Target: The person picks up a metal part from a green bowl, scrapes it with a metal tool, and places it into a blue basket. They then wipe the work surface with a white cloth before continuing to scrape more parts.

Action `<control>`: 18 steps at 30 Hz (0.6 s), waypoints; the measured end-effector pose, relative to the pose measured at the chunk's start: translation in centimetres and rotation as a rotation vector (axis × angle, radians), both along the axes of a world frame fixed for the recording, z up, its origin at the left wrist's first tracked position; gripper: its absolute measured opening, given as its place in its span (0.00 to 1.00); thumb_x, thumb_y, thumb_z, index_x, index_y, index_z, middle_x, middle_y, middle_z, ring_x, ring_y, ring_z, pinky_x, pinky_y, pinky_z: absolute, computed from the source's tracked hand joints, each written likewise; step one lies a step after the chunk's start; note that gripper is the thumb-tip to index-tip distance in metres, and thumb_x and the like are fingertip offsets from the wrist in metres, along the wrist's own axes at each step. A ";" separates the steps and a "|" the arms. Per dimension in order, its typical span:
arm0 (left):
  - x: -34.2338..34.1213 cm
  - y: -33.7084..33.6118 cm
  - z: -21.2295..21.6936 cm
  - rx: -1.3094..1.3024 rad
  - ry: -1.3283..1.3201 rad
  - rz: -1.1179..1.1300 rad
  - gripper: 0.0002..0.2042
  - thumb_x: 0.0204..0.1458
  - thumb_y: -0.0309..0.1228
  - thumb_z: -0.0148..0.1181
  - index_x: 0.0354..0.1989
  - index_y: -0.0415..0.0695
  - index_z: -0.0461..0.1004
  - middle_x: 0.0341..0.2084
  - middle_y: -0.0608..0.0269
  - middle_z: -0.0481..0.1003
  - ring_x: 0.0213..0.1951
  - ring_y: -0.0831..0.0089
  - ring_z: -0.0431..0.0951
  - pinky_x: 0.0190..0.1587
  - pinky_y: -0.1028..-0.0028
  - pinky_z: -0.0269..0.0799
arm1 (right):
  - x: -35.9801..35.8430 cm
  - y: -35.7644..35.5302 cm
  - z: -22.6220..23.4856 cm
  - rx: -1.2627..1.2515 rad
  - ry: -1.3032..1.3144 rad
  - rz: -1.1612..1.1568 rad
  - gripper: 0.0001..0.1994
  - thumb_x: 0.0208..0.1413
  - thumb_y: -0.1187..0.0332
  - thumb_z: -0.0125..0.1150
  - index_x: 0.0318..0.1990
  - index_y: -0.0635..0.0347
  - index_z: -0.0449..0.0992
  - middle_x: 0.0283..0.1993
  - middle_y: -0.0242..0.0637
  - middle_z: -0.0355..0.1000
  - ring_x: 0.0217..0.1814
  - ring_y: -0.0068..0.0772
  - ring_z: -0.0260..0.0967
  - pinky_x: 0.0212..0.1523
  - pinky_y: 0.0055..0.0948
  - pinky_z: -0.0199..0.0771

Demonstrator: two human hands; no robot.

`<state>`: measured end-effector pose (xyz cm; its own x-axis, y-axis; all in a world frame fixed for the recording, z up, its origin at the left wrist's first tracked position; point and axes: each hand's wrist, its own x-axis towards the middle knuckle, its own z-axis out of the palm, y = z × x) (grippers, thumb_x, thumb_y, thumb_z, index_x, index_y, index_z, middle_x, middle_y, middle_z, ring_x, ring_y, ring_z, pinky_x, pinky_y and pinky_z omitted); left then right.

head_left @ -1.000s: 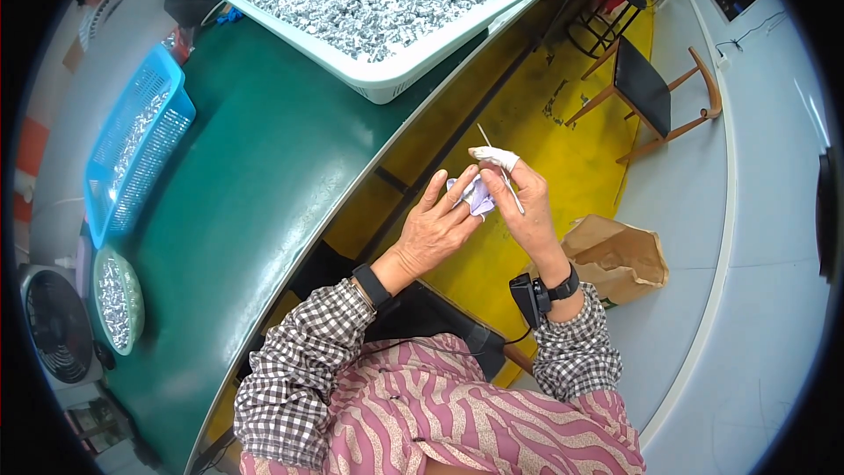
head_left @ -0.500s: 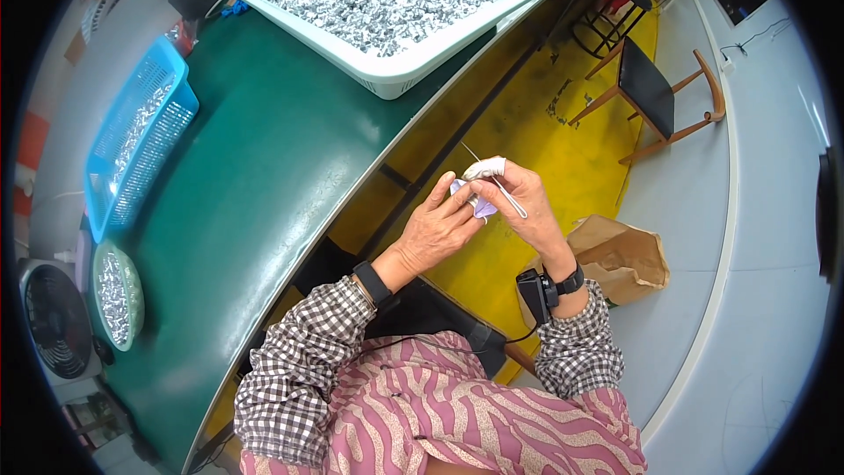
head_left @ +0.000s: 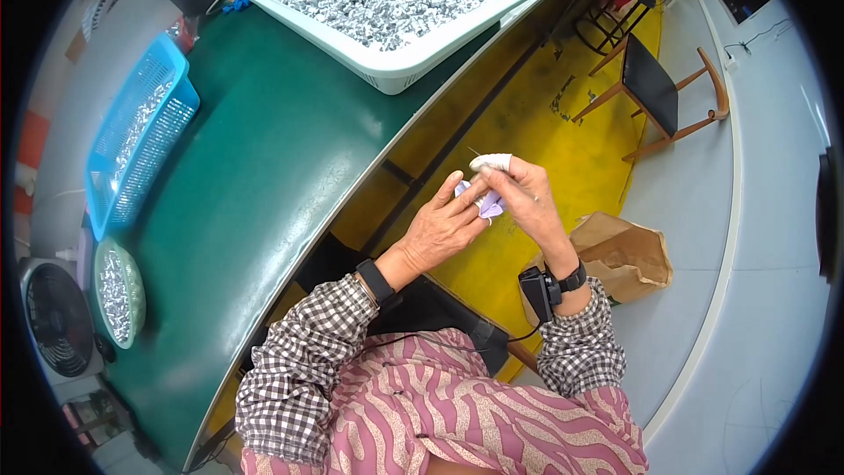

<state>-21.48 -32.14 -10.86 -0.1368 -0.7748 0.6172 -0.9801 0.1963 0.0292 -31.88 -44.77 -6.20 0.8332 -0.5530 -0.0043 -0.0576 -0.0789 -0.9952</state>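
Observation:
My left hand [head_left: 440, 227] is raised beyond the table edge, its fingers closed and meeting those of my right hand. Lilac wrapping [head_left: 492, 205] shows around its fingertips; whatever they pinch is too small or hidden to tell. Close against them is my right hand [head_left: 527, 198], closed on a thin metal tool [head_left: 476, 153]. Only the tool's slender tip and a bit of its other end stick out of the grip. White wrapping [head_left: 492, 162] covers a finger of this hand.
On the green table [head_left: 264, 149] stand a pale green basket [head_left: 391, 75] heaped with small silvery metal pieces, a blue basket [head_left: 167, 136] and a light green bowl [head_left: 134, 286] with similar pieces. A fan [head_left: 57, 317] is at left. A paper bag [head_left: 633, 255] and chair [head_left: 651, 88] stand right.
My right hand has turned, so the metal tool shows much less than before. Both hands have stayed together in nearly the same place.

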 end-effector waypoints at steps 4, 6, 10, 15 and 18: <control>0.0 0.1 0.6 0.059 0.054 -0.053 0.04 0.38 0.27 0.57 0.25 0.46 0.73 0.31 0.63 0.73 0.57 0.66 0.65 0.64 0.55 0.50 | 0.5 -0.6 0.1 -0.441 0.021 -0.176 0.09 0.57 0.72 0.53 0.42 0.66 0.74 0.34 0.32 0.73 0.35 0.18 0.69 0.33 0.17 0.68; 0.0 0.1 0.5 0.087 0.093 -0.076 0.04 0.38 0.27 0.57 0.24 0.46 0.73 0.30 0.63 0.73 0.58 0.66 0.65 0.65 0.55 0.50 | 0.6 -0.5 0.1 -0.682 0.030 -0.247 0.09 0.57 0.72 0.53 0.42 0.66 0.74 0.34 0.33 0.73 0.35 0.19 0.69 0.33 0.18 0.68; 0.0 0.1 -0.8 0.064 0.123 -0.147 0.05 0.35 0.27 0.58 0.24 0.45 0.73 0.27 0.64 0.72 0.56 0.66 0.66 0.65 0.55 0.50 | 1.1 0.4 0.2 -0.367 -0.098 -0.029 0.09 0.55 0.73 0.53 0.40 0.68 0.74 0.32 0.39 0.73 0.28 0.27 0.70 0.30 0.23 0.68; -0.4 -0.2 -0.9 0.107 0.153 -0.210 0.06 0.34 0.26 0.58 0.24 0.46 0.74 0.26 0.64 0.72 0.54 0.63 0.68 0.62 0.53 0.55 | 0.7 0.1 -0.2 -0.404 0.044 0.136 0.09 0.56 0.73 0.53 0.41 0.68 0.74 0.34 0.39 0.74 0.30 0.25 0.70 0.31 0.23 0.69; -0.1 -0.1 -0.3 0.113 0.119 -0.189 0.06 0.34 0.26 0.57 0.25 0.46 0.74 0.26 0.63 0.72 0.52 0.63 0.69 0.61 0.53 0.56 | 1.3 -0.2 -0.7 -0.301 0.062 0.033 0.09 0.57 0.72 0.52 0.42 0.67 0.74 0.37 0.37 0.75 0.33 0.23 0.70 0.33 0.21 0.70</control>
